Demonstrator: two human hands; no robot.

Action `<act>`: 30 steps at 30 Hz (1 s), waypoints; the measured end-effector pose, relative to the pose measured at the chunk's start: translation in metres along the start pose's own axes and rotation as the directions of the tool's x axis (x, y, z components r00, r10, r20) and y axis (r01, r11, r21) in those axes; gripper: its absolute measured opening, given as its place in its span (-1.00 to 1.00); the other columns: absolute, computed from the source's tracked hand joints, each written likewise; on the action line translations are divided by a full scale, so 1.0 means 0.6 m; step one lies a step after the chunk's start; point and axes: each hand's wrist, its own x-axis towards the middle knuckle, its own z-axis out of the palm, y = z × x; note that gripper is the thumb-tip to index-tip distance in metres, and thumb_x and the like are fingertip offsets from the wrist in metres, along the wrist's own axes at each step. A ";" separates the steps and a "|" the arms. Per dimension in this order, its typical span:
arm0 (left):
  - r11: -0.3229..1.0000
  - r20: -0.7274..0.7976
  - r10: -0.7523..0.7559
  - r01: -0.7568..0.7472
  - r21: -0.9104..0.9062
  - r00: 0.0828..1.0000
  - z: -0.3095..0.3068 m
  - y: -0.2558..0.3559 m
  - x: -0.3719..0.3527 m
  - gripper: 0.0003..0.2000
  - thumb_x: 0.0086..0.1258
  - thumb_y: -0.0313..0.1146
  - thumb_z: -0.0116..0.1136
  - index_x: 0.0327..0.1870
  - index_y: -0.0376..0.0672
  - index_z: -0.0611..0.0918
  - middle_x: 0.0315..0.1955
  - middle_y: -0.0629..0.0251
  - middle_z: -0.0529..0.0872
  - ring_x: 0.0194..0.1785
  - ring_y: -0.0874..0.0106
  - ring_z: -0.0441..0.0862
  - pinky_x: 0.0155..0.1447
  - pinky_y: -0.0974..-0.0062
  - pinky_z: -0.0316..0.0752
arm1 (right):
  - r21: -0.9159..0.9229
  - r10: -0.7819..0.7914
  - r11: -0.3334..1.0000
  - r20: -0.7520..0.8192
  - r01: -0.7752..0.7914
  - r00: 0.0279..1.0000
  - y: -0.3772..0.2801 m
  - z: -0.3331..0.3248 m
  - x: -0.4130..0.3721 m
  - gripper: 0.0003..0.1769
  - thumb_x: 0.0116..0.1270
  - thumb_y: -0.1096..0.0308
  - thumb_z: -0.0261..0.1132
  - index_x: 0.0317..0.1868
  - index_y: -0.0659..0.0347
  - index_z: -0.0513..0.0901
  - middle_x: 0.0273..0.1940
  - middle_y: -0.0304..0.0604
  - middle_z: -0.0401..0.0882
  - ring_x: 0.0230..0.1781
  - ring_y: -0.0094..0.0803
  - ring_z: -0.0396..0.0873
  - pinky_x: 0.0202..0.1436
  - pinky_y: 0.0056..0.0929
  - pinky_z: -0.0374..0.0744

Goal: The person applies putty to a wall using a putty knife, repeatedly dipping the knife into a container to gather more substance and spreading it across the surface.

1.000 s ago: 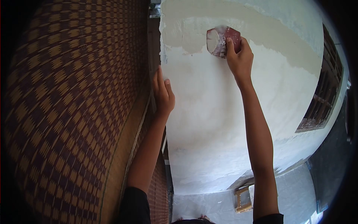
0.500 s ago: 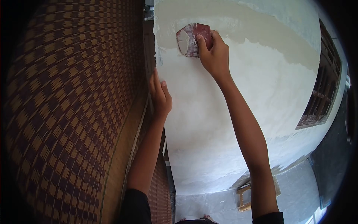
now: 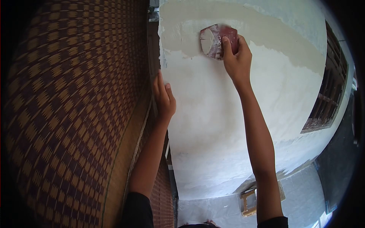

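Note:
My right hand grips a dark red putty scraper, thumb on its near face and fingers behind it. Whitish filler coats the scraper's left half. Its blade side lies at the lower part of a damp beige band of filler on the white wall. Lower on the left, my left hand rests along the wall's left edge, holding nothing. Its fingers are stretched upward and the thumb stands slightly apart.
A woven brown-and-tan panel stands close on the left. On the right is a barred window in the wall. A small wooden stool stands on the grey tiled floor below, near my feet.
My right hand has slid the scraper to the right across the wall. More beige filler shows to the left of it. My left hand has stayed at the wall's edge.

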 end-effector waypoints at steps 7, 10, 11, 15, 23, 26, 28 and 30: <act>0.999 0.016 -0.032 0.032 -0.003 0.999 -0.003 0.003 -0.001 -0.52 0.65 -0.34 -0.26 0.50 -0.36 0.19 0.32 -0.13 0.32 0.36 0.02 0.35 0.40 0.16 0.27 | -0.034 -0.153 0.987 0.101 0.157 0.983 -0.011 0.069 -0.002 -0.73 0.38 0.32 0.28 -0.09 0.39 0.56 -0.40 0.12 0.70 -0.41 -0.08 0.72 -0.28 -0.26 0.63; 0.999 0.018 -0.036 0.036 -0.019 0.999 -0.003 0.003 0.000 -0.52 0.65 -0.33 -0.26 0.50 -0.36 0.19 0.32 -0.13 0.32 0.36 0.03 0.35 0.41 0.15 0.27 | -0.103 -0.142 0.984 0.015 0.143 0.990 -0.004 0.054 0.005 -0.72 0.36 0.32 0.28 -0.10 0.41 0.56 -0.39 0.13 0.71 -0.39 -0.04 0.73 -0.27 -0.25 0.64; 0.999 0.017 -0.038 0.039 -0.018 0.999 -0.004 0.004 0.000 -0.52 0.65 -0.33 -0.26 0.50 -0.36 0.19 0.32 -0.13 0.32 0.36 0.03 0.35 0.41 0.15 0.27 | -0.106 -0.129 0.986 -0.017 0.127 0.991 -0.001 0.043 0.007 -0.72 0.36 0.31 0.28 -0.10 0.40 0.56 -0.38 0.13 0.71 -0.38 -0.04 0.73 -0.26 -0.26 0.64; 0.999 0.019 -0.038 0.039 -0.019 0.999 -0.002 0.002 -0.001 -0.52 0.65 -0.33 -0.26 0.50 -0.35 0.19 0.33 -0.11 0.31 0.37 0.03 0.34 0.41 0.15 0.26 | -0.204 -0.022 0.979 -0.114 -0.001 0.993 0.024 -0.018 0.019 -0.69 0.39 0.27 0.27 -0.05 0.39 0.59 -0.31 0.07 0.74 -0.32 -0.18 0.75 -0.19 -0.32 0.64; 0.999 0.017 -0.027 0.028 -0.036 0.999 0.001 0.000 -0.001 -0.52 0.65 -0.33 -0.27 0.51 -0.35 0.18 0.34 -0.11 0.29 0.38 0.04 0.33 0.41 0.15 0.26 | 0.035 -0.030 0.999 -0.007 0.030 1.000 -0.009 0.012 0.001 -0.71 0.43 0.27 0.28 -0.04 0.35 0.59 -0.35 0.00 0.73 -0.40 -0.35 0.70 -0.25 -0.40 0.60; 0.997 0.032 -0.056 0.058 -0.058 0.998 -0.003 0.005 -0.001 -0.51 0.65 -0.34 -0.27 0.51 -0.35 0.17 0.35 -0.11 0.28 0.39 0.05 0.33 0.41 0.16 0.27 | 0.016 -0.129 0.992 0.065 0.129 0.989 -0.022 0.062 -0.007 -0.74 0.38 0.32 0.29 -0.10 0.38 0.57 -0.42 0.07 0.70 -0.44 -0.13 0.71 -0.30 -0.30 0.62; 0.998 0.030 -0.049 0.050 -0.024 0.998 -0.004 0.003 -0.001 -0.52 0.65 -0.35 -0.27 0.51 -0.35 0.17 0.35 -0.11 0.28 0.39 0.06 0.33 0.40 0.18 0.28 | 0.006 -0.176 0.984 0.060 0.176 0.983 -0.015 0.070 -0.002 -0.74 0.37 0.33 0.29 -0.10 0.39 0.57 -0.42 0.09 0.70 -0.44 -0.08 0.72 -0.30 -0.27 0.63; 0.998 0.028 -0.043 0.044 -0.037 0.999 -0.003 0.001 -0.003 -0.51 0.65 -0.35 -0.27 0.51 -0.36 0.17 0.35 -0.12 0.28 0.39 0.06 0.33 0.40 0.17 0.28 | -0.079 -0.124 0.989 0.048 0.127 0.991 -0.010 0.064 0.003 -0.73 0.35 0.33 0.29 -0.09 0.40 0.57 -0.39 0.12 0.71 -0.38 -0.01 0.73 -0.26 -0.24 0.64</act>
